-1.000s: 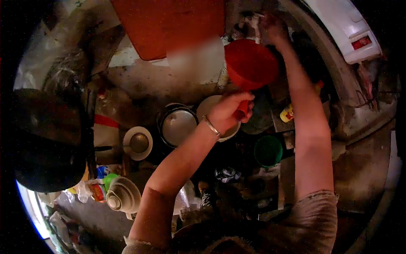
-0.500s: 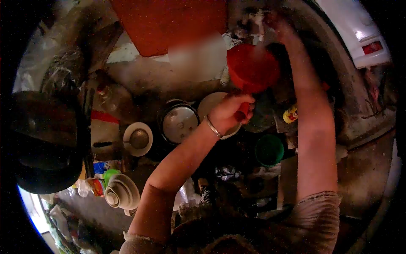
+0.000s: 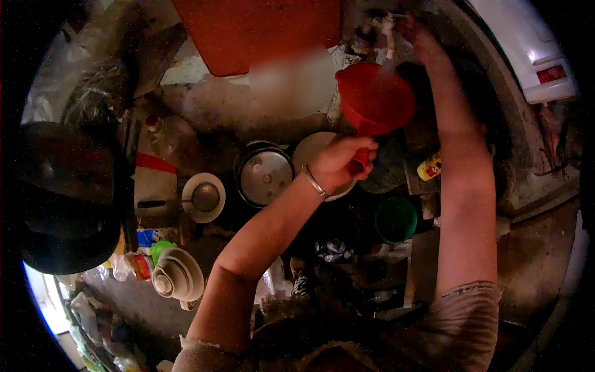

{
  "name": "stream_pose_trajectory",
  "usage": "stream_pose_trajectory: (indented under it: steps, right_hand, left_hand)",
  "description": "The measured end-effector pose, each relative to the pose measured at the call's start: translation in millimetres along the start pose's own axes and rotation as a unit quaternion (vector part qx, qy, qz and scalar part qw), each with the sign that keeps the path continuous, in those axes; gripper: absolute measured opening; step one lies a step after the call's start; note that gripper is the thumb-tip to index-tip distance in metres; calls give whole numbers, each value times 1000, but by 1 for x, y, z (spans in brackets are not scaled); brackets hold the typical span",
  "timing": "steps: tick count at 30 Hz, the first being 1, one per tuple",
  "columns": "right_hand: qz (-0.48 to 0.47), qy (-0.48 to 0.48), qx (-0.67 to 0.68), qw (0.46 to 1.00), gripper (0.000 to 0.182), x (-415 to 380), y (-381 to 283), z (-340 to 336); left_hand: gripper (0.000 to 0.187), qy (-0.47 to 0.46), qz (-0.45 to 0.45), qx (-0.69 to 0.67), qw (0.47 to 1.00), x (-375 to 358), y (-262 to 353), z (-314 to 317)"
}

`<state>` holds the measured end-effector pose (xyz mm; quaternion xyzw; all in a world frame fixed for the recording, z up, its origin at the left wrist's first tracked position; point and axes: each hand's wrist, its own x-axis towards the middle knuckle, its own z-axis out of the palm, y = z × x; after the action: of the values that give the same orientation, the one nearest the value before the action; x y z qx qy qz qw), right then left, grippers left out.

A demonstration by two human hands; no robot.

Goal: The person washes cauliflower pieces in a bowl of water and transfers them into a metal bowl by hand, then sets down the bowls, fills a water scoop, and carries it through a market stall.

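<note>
My left hand (image 3: 341,164), with a bangle at the wrist, is wrapped round the handle of a red dipper (image 3: 376,99). The dipper's wide bowl faces up under a pale tap (image 3: 389,36) at the top. At that tap is my right hand (image 3: 414,34), dim and blurred, so its fingers cannot be made out. Below and left of my left hand sit a round pale plate (image 3: 308,150) and a dark-rimmed pot with a metal lid (image 3: 266,178).
A red board (image 3: 260,31) stands at the top. On the left are a strainer on a white bowl (image 3: 204,197), stacked pale bowls (image 3: 180,276) and a large black vessel (image 3: 68,198). A green bowl (image 3: 395,220) and yellow container (image 3: 429,167) lie right of centre.
The view has shifted slightly. The dipper remains in my left hand under the tap, and my right hand stays near the tap.
</note>
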<state>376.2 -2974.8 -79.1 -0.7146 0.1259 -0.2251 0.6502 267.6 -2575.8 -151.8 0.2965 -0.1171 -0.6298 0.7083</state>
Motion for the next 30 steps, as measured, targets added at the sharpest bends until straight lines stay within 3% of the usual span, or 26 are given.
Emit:
stream_pose_trajectory:
  steps: [1,2,5,9,11,14,20,24,27,30]
  right_hand:
    - [1,0,0,1000,41,-7,-7,-1]
    - [-9,-99,42,994,41,-19,-17,-4]
    - [-21,-206,80,975,41,-23,-22,4]
    - [-39,-116,12,992,40,-18,-12,-5]
    - [-59,-85,-36,994,39,-18,-11,-6]
    - [-106,-39,-119,986,38,-24,-17,7]
    - [-176,90,-208,958,37,-130,-20,61]
    - [-103,85,-191,973,36,-233,15,90]
    - [4,40,-177,983,35,-303,50,107]
    - [122,-23,-166,978,34,-364,81,122]
  left_hand:
    - [18,-9,3,6,1000,1,0,0]
    - [18,-18,5,13,1000,2,0,0]
    - [18,6,-17,-3,1000,0,1,2]
    - [18,54,-9,-27,998,-8,2,1]
    - [17,13,-2,39,999,7,-8,-14]
    - [17,3,20,2,1000,13,-15,-10]
    - [21,-30,85,15,996,0,-38,-9]
    - [23,-37,163,86,982,-45,-52,-10]
    - [10,-20,138,27,990,-82,-63,-2]
    - [18,8,43,41,998,-122,-80,10]
